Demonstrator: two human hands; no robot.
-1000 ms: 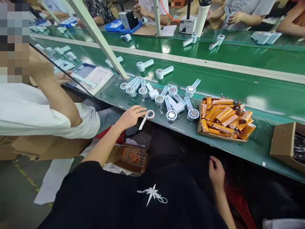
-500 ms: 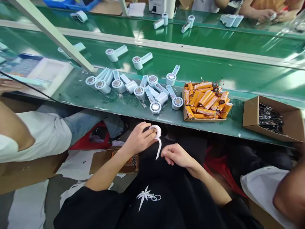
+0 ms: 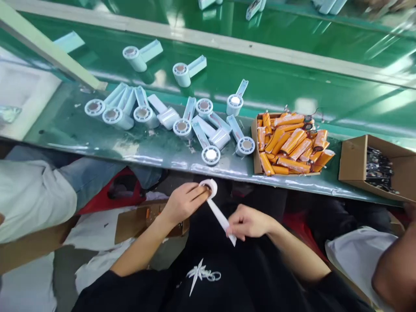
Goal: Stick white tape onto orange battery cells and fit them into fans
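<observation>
Our left hand grips the tape roll; our right hand pinches its loose strip, straight between both grips; we seem mid-unwinding, and pulling further calls for even tension.

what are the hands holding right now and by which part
The left hand holds the tape roll with fingers in its core; the right hand pinches the strip near its free end.
</observation>
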